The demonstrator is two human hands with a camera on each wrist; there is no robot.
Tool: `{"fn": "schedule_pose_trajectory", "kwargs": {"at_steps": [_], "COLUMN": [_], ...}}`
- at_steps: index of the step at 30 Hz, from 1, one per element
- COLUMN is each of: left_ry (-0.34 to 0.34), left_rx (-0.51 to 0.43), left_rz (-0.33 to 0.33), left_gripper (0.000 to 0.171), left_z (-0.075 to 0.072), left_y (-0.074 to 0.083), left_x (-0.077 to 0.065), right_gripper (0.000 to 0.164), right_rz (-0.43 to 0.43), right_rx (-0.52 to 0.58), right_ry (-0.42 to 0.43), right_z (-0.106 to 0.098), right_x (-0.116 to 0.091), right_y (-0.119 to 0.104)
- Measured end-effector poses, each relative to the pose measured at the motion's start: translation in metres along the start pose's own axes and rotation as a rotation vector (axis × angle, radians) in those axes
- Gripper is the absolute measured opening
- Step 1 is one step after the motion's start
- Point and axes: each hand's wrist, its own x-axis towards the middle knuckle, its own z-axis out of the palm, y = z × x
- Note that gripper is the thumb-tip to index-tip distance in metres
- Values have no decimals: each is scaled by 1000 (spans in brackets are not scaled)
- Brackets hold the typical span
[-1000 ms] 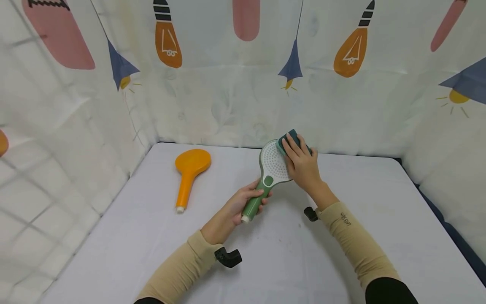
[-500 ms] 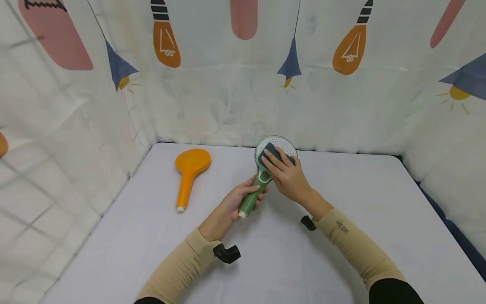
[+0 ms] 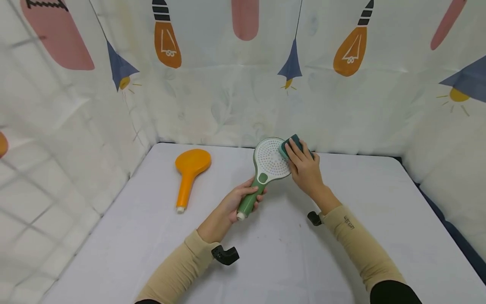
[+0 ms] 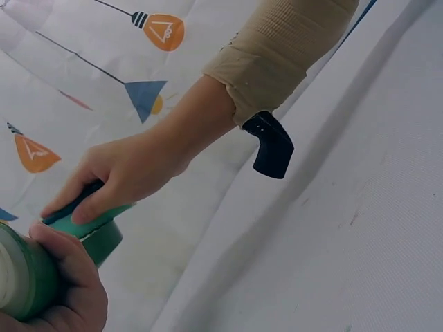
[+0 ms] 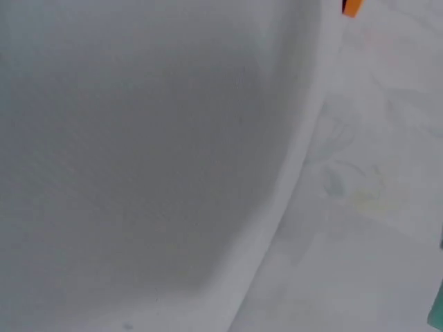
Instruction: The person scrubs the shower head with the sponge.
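In the head view my left hand (image 3: 233, 203) grips the green handle of a shower head (image 3: 271, 158), its white nozzle face turned up, held above the table. My right hand (image 3: 306, 173) holds a dark teal sponge (image 3: 295, 138) against the right rim of that face, fingers spread over the sponge's top. In the left wrist view the right thumb and fingers pinch the sponge (image 4: 111, 213), and the left hand (image 4: 79, 290) wraps the handle. The right wrist view shows only a teal sliver at its right edge; the right hand is out of that view.
An orange shower head (image 3: 193, 162) lies face down on the white table (image 3: 152, 236), left of my hands. Behind the table's far edge hangs a white curtain (image 3: 212, 97) printed with bulbs and lamps. More curtain stands at both sides.
The sponge has wiped from the right rim across to the middle of the nozzle face, then back up to the right rim. The left hand keeps its grip, shifting slightly left with the shower head.
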Motion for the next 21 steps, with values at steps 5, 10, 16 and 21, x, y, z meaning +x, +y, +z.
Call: {"fn": "schedule_pose_trajectory", "kwargs": {"at_steps": [5, 10, 16, 21], "left_ry": [4, -2, 6, 9], "left_rx": [-15, -23, -56, -64], "left_rz": [6, -8, 1, 8], "left_gripper": [57, 56, 51, 48], "left_z": [-2, -1, 2, 4], "left_y": [0, -1, -3, -3], "left_x": [3, 4, 4, 4], "right_gripper": [49, 50, 54, 52], "right_rz": [-25, -21, -204, -323], "right_rx": [68, 150, 156, 118], "right_ry": [-54, -40, -57, -66], "right_z": [3, 6, 9, 6], "right_x": [-6, -8, -10, -7], "right_y": [-20, -38, -54, -54]}}
